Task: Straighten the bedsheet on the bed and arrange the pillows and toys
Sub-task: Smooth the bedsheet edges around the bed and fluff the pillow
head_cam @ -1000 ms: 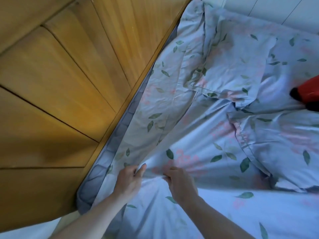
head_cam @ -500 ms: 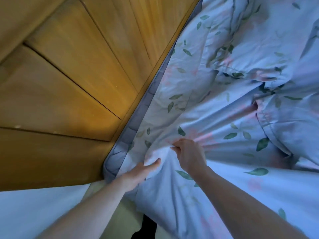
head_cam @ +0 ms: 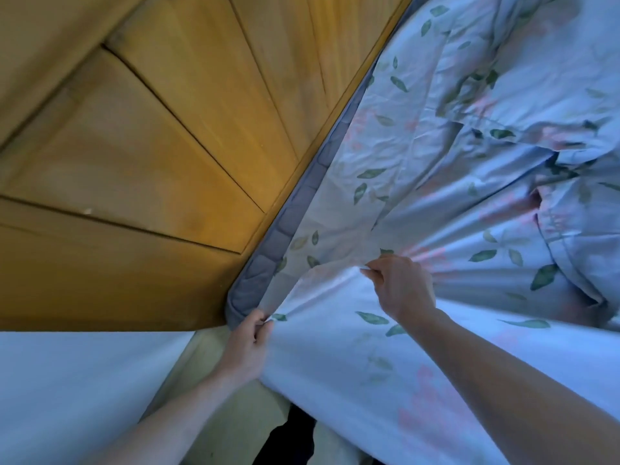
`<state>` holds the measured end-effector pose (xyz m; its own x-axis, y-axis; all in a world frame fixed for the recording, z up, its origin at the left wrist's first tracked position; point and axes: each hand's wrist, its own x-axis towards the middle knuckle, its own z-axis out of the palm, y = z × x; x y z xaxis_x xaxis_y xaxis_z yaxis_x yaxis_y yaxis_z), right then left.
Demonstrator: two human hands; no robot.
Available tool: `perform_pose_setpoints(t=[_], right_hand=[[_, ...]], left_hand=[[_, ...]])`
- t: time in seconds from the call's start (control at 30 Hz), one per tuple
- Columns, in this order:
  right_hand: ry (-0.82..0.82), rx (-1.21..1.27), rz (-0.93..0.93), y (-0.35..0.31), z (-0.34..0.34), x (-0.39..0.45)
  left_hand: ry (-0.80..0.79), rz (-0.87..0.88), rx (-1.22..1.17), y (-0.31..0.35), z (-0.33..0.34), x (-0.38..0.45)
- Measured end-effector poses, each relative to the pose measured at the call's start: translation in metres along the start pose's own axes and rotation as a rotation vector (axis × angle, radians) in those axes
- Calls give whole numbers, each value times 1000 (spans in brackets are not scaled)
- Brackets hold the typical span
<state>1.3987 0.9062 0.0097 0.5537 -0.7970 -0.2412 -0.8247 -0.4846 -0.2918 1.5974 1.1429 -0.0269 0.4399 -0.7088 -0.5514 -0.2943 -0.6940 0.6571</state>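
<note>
A pale blue bedsheet (head_cam: 419, 203) printed with green leaves and pink flowers covers the bed on the right. My left hand (head_cam: 246, 347) pinches the sheet's edge at the grey mattress corner (head_cam: 248, 293). My right hand (head_cam: 401, 283) grips a gathered fold of the sheet a little further in, and creases fan out from it. A crumpled pillow (head_cam: 577, 226) in the same fabric lies at the right edge. No toy is in sight.
A wooden headboard (head_cam: 161, 156) of slanted panels fills the upper left, tight against the mattress edge. A white wall or surface (head_cam: 77, 397) sits at the lower left. A strip of pale floor (head_cam: 235, 424) shows between it and the hanging sheet.
The view swung toward the mattress corner, and the red toy left the frame. My left hand slid down to the corner and closed on the sheet's edge. My right hand kept its grip.
</note>
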Motion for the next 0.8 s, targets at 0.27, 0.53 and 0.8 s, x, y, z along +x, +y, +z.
perform_pose_setpoints(t=[0.27, 0.53, 0.8], right_hand=[[-66, -59, -62, -15, 0, 9], [-31, -52, 3, -4, 29, 3], [-126, 243, -109, -18, 86, -138]], left_hand=[[-174, -147, 10, -3, -46, 12], [-306, -224, -20, -46, 17, -24], [-4, -278, -155, -41, -1, -84]])
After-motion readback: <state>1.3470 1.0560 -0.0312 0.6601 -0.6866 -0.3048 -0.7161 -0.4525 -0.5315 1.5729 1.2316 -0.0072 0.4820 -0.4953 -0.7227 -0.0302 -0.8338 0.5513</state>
